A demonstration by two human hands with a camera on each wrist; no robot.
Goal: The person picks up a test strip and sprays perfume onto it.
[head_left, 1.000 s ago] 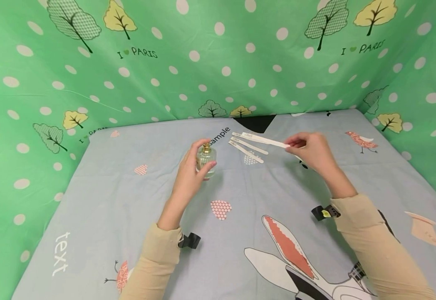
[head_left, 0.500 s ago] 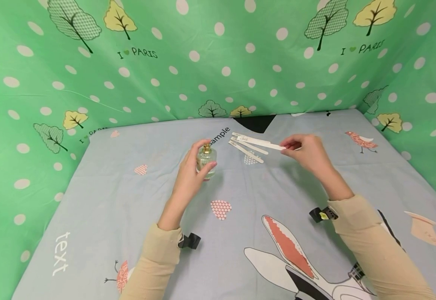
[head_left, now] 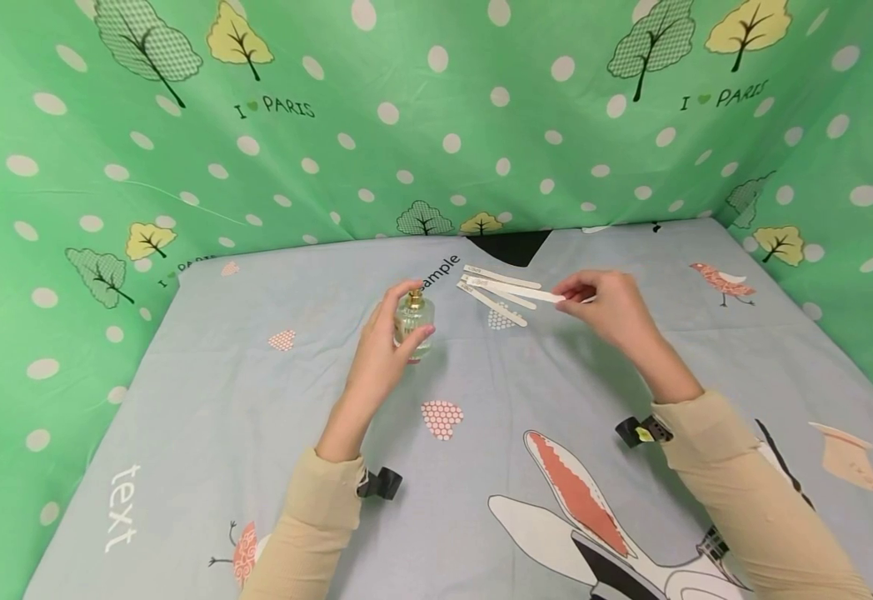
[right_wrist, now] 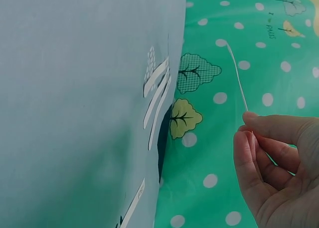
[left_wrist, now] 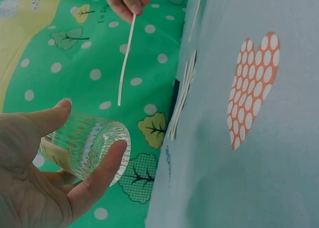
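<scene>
My left hand (head_left: 378,346) grips a clear glass perfume bottle (head_left: 416,315) with a gold neck, one finger over its top. In the left wrist view the bottle's ribbed base (left_wrist: 115,145) shows, held off the cloth. To its right, my right hand (head_left: 611,307) pinches one end of a thin white paper test strip (head_left: 537,292). The strip's other end points left towards the bottle, apart from it. Behind and below it, three more strips (right_wrist: 158,101) lie fanned out on the cloth.
Another white strip (right_wrist: 133,203) lies on the cloth, seen in the right wrist view. A pale blue printed cloth (head_left: 271,433) covers the table. Green dotted curtains (head_left: 346,167) rise along its back and sides.
My right hand has moved slightly left, bringing the pinched paper strip closer to the bottle. My left hand and the perfume bottle have barely moved.
</scene>
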